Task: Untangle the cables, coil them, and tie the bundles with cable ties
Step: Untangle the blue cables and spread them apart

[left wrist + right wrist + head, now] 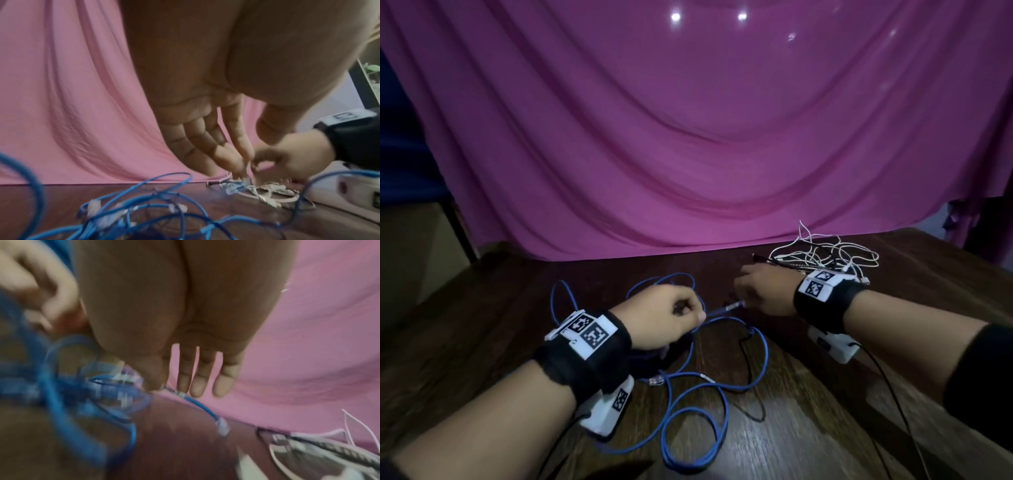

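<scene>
A long blue network cable [763,359] [30,177] lies in loose tangled loops on the dark wooden table [825,428]. My right hand [739,296] [164,384] pinches it near one end between thumb and forefinger, the other three fingers straight. Its clear plug [222,426] hangs just past them. My left hand [693,313] hovers over the loops, fingers pointing down toward the right hand's fingertips and thumb a little apart. A short straight run of blue cable spans the two hands. Blur hides whether the left fingers grip it.
A tangle of thin white cables [825,253] [267,193] lies at the back right, behind my right wrist. A thin black cable [748,373] crosses the blue loops. Another clear plug [655,380] rests by my left wrist. A pink cloth [688,154] hangs behind the table.
</scene>
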The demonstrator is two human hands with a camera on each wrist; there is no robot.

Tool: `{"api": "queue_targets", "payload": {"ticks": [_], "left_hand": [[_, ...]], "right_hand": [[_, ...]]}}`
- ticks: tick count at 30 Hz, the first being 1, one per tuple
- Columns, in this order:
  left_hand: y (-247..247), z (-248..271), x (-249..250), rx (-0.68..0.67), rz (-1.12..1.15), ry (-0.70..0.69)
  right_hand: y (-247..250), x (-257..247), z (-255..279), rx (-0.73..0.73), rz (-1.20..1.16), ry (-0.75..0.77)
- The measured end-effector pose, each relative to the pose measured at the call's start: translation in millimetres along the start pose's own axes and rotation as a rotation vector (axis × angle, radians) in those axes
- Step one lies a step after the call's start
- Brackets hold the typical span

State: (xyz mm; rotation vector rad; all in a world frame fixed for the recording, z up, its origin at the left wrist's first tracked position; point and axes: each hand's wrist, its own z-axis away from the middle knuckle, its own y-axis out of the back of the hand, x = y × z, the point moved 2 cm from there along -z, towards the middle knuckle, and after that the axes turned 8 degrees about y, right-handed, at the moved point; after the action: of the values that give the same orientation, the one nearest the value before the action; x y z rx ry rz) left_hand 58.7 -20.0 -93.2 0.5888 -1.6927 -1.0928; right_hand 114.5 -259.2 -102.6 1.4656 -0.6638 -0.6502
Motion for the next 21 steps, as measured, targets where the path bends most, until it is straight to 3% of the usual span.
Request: {"api": "queue_targets", "payload": {"ticks": [4, 8, 12, 16, 21], "left_hand": [[22.4, -21.7, 19.0, 0.241, 0.111, -0.074], [29.9, -41.7, 46.9, 0.286, 0.255, -0.09], [36.5, -39.3, 40.4, 0.375, 0.268, -0.133], [46.6, -30.2, 15.6, 0.373, 0.22, -0.184], [56.3, -37.2, 7.3, 0.396, 0.156, -0.219]], "right_hand": [[51.3, -18.6, 11.4, 0.277, -0.151, 0.029], [96.9, -46.4, 14.7, 0.51, -0.19, 0.114], [122.1, -44.4, 28.4, 0.546, -0.123, 0.062], [138.8, -20.2, 53.3, 0.617, -0.184, -0.046], [155.3, 2.1, 76.5, 0.81, -0.241, -0.138]]}}
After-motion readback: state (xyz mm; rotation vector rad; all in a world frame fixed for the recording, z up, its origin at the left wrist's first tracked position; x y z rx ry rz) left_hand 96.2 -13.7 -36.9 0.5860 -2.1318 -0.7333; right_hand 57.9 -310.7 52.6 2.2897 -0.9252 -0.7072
